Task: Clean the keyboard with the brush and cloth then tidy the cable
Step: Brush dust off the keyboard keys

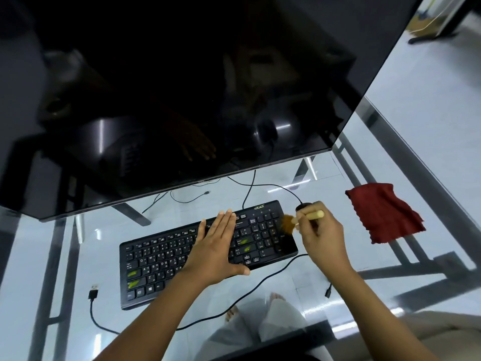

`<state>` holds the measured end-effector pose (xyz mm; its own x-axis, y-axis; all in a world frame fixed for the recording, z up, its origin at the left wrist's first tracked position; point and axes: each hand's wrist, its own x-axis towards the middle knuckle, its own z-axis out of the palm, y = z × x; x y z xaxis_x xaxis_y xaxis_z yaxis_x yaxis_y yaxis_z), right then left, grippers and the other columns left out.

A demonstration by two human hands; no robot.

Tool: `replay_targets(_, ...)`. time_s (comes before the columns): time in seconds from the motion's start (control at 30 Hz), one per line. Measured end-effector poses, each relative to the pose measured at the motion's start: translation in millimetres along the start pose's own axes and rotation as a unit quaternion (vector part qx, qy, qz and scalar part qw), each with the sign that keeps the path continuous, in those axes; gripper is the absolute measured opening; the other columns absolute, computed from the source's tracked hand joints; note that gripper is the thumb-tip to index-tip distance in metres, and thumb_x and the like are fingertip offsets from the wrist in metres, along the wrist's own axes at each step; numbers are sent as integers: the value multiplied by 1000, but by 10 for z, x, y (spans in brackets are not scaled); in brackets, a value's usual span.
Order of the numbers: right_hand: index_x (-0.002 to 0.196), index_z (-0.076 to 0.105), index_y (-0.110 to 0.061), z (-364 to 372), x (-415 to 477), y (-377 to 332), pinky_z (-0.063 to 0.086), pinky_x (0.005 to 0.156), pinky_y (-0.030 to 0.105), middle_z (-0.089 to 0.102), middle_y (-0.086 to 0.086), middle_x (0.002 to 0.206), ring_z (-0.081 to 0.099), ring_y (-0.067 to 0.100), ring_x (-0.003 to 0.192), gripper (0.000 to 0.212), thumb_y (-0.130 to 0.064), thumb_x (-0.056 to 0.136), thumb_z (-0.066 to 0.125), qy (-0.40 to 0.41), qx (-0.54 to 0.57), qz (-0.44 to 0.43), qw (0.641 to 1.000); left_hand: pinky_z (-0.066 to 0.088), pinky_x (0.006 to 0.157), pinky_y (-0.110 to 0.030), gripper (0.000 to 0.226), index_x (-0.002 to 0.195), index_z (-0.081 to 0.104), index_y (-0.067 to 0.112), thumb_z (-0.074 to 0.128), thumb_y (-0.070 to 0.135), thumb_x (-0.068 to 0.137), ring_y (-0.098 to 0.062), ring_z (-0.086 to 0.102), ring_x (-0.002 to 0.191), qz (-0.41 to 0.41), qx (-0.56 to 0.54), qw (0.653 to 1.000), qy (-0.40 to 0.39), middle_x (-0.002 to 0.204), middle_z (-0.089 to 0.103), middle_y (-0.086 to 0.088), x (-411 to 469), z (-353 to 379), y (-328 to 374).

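Observation:
A black keyboard (161, 259) lies slanted on the glass desk (78, 243). My left hand (216, 243) rests flat on its middle keys, fingers together and pointing away from me. My right hand (322, 235) grips a small brush (311, 216) by its pale wooden handle, and the brown bristles touch the number pad at the keyboard's right end. A dark red cloth (382, 212) lies crumpled on the desk to the right. The keyboard's black cable (270, 277) loops across the desk's front to a USB plug (93, 291) at the left.
A large dark monitor (182, 87) overhangs the back of the desk, its lower edge just behind the keyboard. A black mouse (303, 205) sits behind my right hand, mostly hidden. More thin cables (187, 198) lie under the monitor. My legs show through the glass.

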<state>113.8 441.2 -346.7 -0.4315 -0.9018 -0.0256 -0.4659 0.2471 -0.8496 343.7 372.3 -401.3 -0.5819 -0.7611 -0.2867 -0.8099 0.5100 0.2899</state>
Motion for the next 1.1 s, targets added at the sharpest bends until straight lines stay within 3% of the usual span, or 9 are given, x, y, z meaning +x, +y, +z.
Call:
replay_targets(0.13, 85, 59, -11, 41, -42, -18, 54, 60, 23, 71, 3, 71, 68, 12, 61, 10, -9, 94, 55, -116, 12, 29, 993, -10, 119, -48, 130, 150, -19, 20, 57, 82, 64, -8, -26, 142, 0, 3, 1000, -1, 155, -26, 9, -12, 0, -6)
replay_targets(0.27, 86, 59, -14, -10, 43, -61, 54, 63, 21, 71, 0, 77, 67, 10, 67, 11, -9, 94, 55, 20, 41, 6, 999, -11, 118, -47, 130, 149, -20, 19, 56, 82, 65, -9, -27, 142, 1, 6, 1000, -1, 154, -28, 8, -5, -4, 2)
replay_targets(0.33, 87, 59, -9, 20, 47, -125, 58, 60, 30, 72, 7, 74, 68, 16, 60, 9, -9, 95, 55, -100, 81, 54, 990, -11, 118, -47, 130, 149, -20, 19, 56, 82, 64, -9, -27, 142, 1, 7, 1000, -4, 155, -27, 8, -6, -7, 4)
replay_targets(0.4, 86, 58, -10, 71, 26, -119, 59, 63, 33, 72, 6, 71, 68, 13, 60, 9, -15, 94, 57, -151, 5, 34, 988, -10, 118, -47, 130, 149, -20, 20, 56, 83, 64, -9, -27, 142, 0, 9, 1000, -3, 155, -27, 8, -5, -2, 5)
replay_targets(0.53, 84, 57, -13, 95, 10, -126, 57, 62, 27, 70, 2, 70, 68, 13, 61, 11, -15, 94, 57, -2, 40, 26, 999, -9, 119, -48, 131, 149, -20, 18, 57, 82, 64, -9, -26, 142, 0, 5, 1000, 1, 155, -27, 7, -5, -4, 4)
replay_targets(0.67, 85, 57, -12, 200, -138, -131, 59, 62, 32, 72, 8, 72, 69, 13, 60, 10, -15, 93, 60, -189, 49, 54, 979, -9, 119, -48, 134, 150, -19, 18, 59, 82, 62, -14, -26, 143, -6, 5, 1000, 0, 158, -24, 1, -10, -8, 19)
replay_targets(0.8, 85, 60, -20, 161, -141, -3, 53, 65, 19, 70, -3, 79, 66, 7, 72, 10, -14, 93, 60, 39, 12, -5, 999, -10, 119, -45, 138, 149, -20, 15, 57, 86, 58, -18, -28, 142, -31, 4, 999, -6, 157, -25, -4, 6, -4, 6)
replay_targets(0.93, 84, 58, -10, 187, -196, -51, 55, 63, 24, 74, 3, 71, 69, 14, 64, 10, -9, 94, 57, -105, 75, 54, 990, -10, 119, -44, 140, 149, -22, 14, 54, 88, 58, -16, -29, 142, -33, 6, 999, -11, 156, -27, -2, -1, 10, -14)
replay_targets(1.1, 87, 59, -14, 94, 82, -57, 54, 68, 18, 71, -3, 78, 69, 9, 73, 7, -13, 94, 58, 38, 60, 4, 997, -12, 119, -43, 139, 149, -21, 13, 56, 85, 59, -16, -27, 142, -30, -2, 1000, -3, 157, -26, -2, -6, -12, -1)
